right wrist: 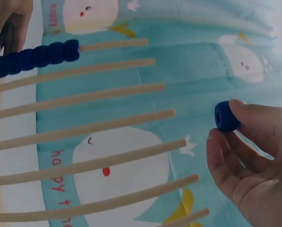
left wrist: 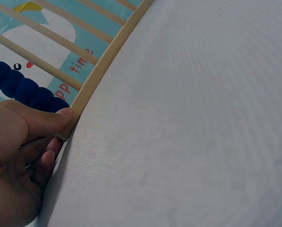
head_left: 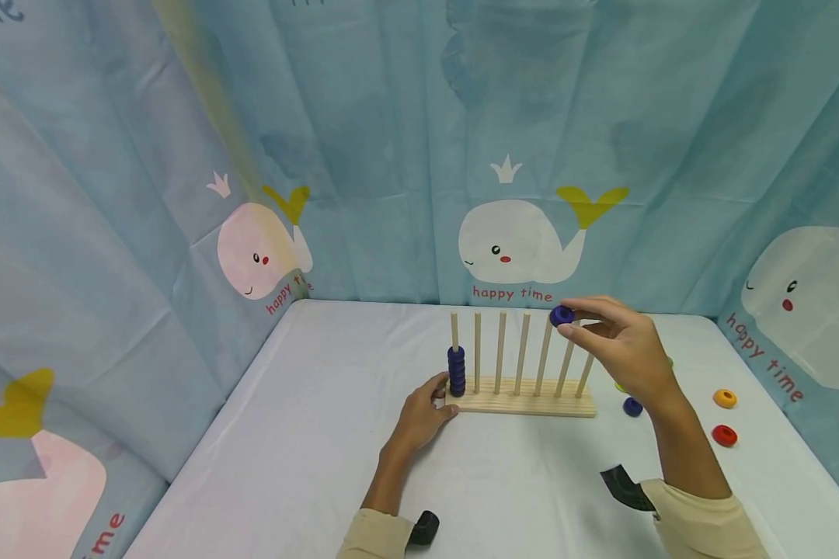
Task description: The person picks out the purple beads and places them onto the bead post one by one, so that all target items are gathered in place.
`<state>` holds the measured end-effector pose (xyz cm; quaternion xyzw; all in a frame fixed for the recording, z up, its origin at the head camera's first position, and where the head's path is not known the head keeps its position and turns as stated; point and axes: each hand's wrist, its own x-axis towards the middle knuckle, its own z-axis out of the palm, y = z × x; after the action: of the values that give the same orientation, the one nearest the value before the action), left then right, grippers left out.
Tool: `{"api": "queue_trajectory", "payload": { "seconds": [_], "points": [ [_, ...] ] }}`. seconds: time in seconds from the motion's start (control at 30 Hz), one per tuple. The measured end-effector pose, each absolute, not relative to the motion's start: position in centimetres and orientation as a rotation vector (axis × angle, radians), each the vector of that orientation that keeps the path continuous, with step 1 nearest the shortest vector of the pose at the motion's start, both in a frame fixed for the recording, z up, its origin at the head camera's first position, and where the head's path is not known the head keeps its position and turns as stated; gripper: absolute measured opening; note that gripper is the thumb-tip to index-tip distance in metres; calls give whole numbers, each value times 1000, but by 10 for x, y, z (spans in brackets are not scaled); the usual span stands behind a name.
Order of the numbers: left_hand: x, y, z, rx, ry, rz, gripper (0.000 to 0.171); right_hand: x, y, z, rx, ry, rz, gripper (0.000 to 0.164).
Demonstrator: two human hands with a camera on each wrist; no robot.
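Note:
A wooden peg rack (head_left: 524,400) with several upright dowels stands on the white table. Its leftmost peg carries a stack of dark blue beads (head_left: 456,371), with bare wood showing above them. My left hand (head_left: 418,415) grips the left end of the base, thumb in front, as the left wrist view also shows. Raised near the tops of the right-hand pegs, my right hand (head_left: 625,345) pinches a single blue bead (right wrist: 227,116) between thumb and fingers. The bead's hole is visible, and it is apart from the peg tips in the right wrist view.
Right of the rack lie another blue bead (head_left: 632,407), an orange bead (head_left: 725,398) and a red bead (head_left: 724,435). Yellow-green beads are partly hidden behind the right hand. A blue whale-print curtain (head_left: 384,155) hangs behind and beside the table (head_left: 287,435).

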<state>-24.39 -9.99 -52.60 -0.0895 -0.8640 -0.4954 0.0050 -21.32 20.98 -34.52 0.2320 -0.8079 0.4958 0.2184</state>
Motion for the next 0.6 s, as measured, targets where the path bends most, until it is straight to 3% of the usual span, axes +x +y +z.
{"api": "queue_trajectory", "payload": {
  "seconds": [0.6],
  "points": [
    [-245,-101,-527,-282,-2712,-1555,65,-227,181,-340,708,-2248,1460,36]
  ]
}}
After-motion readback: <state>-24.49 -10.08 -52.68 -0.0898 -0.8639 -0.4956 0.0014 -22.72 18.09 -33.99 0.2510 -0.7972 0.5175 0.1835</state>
